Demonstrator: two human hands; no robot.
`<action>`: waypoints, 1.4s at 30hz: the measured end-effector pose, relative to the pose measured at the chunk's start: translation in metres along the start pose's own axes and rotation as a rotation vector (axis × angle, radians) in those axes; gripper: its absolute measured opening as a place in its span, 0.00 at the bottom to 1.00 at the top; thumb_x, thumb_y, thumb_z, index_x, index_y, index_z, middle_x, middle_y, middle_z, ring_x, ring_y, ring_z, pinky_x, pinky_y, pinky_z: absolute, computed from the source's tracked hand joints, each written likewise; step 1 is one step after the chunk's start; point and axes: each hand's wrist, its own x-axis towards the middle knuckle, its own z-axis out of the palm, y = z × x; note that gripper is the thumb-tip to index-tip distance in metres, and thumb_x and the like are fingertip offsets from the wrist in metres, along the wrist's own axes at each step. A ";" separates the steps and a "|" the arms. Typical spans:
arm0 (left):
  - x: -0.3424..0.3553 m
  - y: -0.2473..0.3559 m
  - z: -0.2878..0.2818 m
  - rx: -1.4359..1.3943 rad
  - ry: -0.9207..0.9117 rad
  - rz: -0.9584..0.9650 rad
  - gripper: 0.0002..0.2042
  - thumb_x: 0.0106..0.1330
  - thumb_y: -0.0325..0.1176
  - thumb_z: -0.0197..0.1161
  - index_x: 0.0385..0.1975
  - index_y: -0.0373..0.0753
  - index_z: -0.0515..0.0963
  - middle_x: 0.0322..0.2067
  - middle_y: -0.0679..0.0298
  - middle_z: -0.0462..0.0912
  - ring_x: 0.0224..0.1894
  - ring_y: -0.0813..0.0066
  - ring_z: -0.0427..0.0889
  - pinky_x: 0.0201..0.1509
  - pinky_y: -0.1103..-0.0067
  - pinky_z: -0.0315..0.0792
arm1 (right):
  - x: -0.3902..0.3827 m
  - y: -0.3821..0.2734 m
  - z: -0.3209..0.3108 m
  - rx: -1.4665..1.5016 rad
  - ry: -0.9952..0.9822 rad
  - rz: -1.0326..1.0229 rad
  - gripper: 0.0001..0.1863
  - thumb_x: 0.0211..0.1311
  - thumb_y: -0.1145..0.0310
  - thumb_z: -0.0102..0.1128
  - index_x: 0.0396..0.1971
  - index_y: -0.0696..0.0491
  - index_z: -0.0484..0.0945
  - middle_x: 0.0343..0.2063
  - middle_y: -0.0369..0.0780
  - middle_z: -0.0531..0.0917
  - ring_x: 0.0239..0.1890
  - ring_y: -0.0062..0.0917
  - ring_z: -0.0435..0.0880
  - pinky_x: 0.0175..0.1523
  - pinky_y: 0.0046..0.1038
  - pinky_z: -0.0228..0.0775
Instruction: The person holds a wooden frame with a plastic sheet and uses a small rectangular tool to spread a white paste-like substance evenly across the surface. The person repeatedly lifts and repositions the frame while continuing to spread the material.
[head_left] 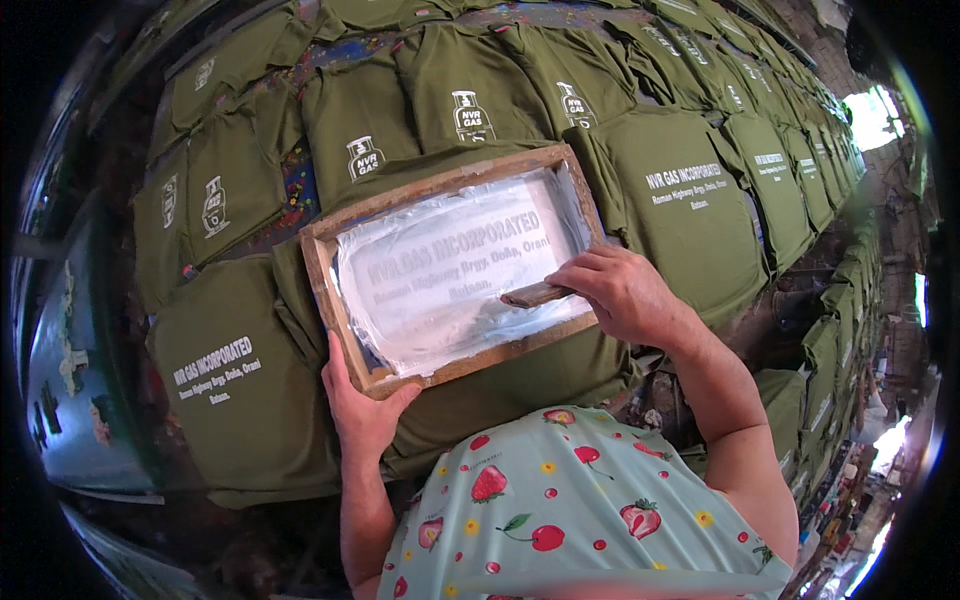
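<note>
A wooden-framed printing screen (315, 265) lies over an olive-green shirt (510, 378). Its mesh is coated in white ink, with lettering faintly visible. My left hand (358, 400) is wrapped round the frame's lower-left corner, fingers along its left side. In my right hand (625, 295) is a narrow wooden squeegee (532, 295), held low over the inked mesh at the lower right of the screen; its edge rests on or very near the ink.
Printed olive-green shirts (680, 235) are spread in rows around the screen, with small coloured specks on the blue surface beneath (300, 180). More shirts (840, 320) lie at the right. A worn teal panel (95, 370) stands at the left. My fruit-patterned apron (580, 490) fills the lower middle.
</note>
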 end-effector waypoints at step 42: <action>-0.003 0.003 -0.002 0.020 0.000 -0.022 0.71 0.46 0.40 0.97 0.91 0.41 0.54 0.66 0.43 0.74 0.68 0.41 0.77 0.76 0.53 0.74 | 0.197 -0.073 0.076 -0.088 0.187 -0.221 0.25 0.70 0.77 0.62 0.65 0.51 0.86 0.52 0.49 0.93 0.54 0.49 0.92 0.58 0.50 0.85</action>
